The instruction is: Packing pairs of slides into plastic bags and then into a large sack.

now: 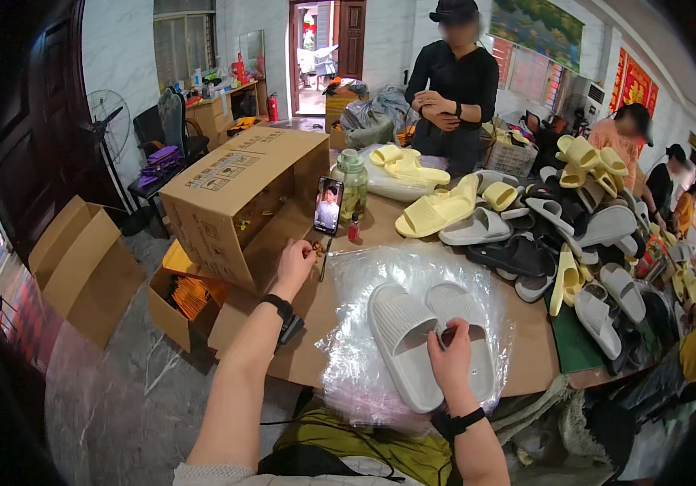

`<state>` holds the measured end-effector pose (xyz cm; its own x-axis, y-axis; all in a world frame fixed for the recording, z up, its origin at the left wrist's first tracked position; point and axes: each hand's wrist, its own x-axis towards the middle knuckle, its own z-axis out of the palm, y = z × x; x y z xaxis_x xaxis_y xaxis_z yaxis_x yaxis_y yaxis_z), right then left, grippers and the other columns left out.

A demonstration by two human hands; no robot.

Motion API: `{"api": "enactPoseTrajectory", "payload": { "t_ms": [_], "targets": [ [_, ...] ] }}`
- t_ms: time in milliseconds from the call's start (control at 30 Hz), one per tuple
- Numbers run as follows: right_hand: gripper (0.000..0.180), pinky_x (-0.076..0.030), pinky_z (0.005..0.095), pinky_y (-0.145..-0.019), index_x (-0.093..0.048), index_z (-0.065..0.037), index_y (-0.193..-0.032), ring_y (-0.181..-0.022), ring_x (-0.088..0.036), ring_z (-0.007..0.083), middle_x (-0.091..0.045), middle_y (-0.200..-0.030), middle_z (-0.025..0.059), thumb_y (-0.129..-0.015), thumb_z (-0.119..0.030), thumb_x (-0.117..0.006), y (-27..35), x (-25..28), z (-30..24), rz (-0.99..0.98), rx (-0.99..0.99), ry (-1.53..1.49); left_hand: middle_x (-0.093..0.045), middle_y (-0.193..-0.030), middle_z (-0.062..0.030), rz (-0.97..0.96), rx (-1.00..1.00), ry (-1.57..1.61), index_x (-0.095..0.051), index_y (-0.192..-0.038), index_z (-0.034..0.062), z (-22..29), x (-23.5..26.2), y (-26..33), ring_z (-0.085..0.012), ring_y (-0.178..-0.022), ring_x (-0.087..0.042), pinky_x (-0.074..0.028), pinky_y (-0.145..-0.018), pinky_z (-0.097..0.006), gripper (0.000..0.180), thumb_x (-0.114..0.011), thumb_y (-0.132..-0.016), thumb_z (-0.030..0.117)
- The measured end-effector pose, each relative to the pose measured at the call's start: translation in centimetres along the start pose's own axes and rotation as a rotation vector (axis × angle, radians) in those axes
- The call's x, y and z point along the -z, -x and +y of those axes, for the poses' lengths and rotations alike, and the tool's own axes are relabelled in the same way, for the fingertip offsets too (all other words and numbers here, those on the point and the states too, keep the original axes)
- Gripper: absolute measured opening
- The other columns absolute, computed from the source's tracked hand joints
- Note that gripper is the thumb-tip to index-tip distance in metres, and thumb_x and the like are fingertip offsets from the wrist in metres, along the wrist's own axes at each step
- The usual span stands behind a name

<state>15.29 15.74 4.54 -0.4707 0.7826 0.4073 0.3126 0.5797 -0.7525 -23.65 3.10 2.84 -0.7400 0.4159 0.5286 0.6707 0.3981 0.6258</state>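
Note:
A pair of light grey slippers [403, 347] lies side by side on a stack of clear plastic bags [356, 304]. My right hand [453, 360] is over the right slipper, thumb and fingers pinched together by the inner edge of its strap; what they hold, if anything, is too small to name. My left hand [294, 266] reaches forward to a few small brown pieces [318, 248] on the cardboard-covered table, its fingers drawn together at them. Whether it has picked one up is hidden. Just beyond, a phone [328, 206] stands upright with its screen lit.
A large cardboard box [243, 182] lies on its side at the left. Behind the phone are a glass jar [350, 182] and a small red bottle [354, 228]. Yellow, grey and black slippers [583, 235] pile up at right. A person [453, 89] stands across the table.

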Motion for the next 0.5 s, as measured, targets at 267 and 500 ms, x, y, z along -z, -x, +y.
{"api": "enactPoseTrajectory", "payload": {
  "t_ms": [267, 500],
  "targets": [
    [0.041, -0.048, 0.0438, -0.078, -0.051, -0.002, -0.113, -0.086, -0.06, 0.032, -0.06, -0.093, 0.0162, -0.085, -0.018, -0.076, -0.2, 0.3, -0.1, -0.007, -0.032, 0.001, -0.069, -0.098, -0.0036, -0.473, 0.113, 0.984, -0.07, -0.109, 0.0001, 20.2, 11.7, 8.2, -0.0075, -0.086, -0.06, -0.048, -0.077, -0.024, 0.019, -0.069, -0.092, 0.009],
    [0.041, -0.049, 0.0445, -0.078, -0.051, -0.003, -0.114, -0.087, -0.06, 0.0323, -0.061, -0.095, 0.0169, -0.086, -0.019, -0.076, -0.1, -0.1, 0.1, 0.015, 0.011, -0.003, -0.064, -0.107, -0.011, -1.109, -0.63, 1.538, -0.068, -0.107, -0.0007, 27.9, 23.0, 15.4, -0.0224, -0.098, -0.058, -0.046, -0.083, -0.036, 0.019, -0.064, -0.1, 0.016]
  ]
}}
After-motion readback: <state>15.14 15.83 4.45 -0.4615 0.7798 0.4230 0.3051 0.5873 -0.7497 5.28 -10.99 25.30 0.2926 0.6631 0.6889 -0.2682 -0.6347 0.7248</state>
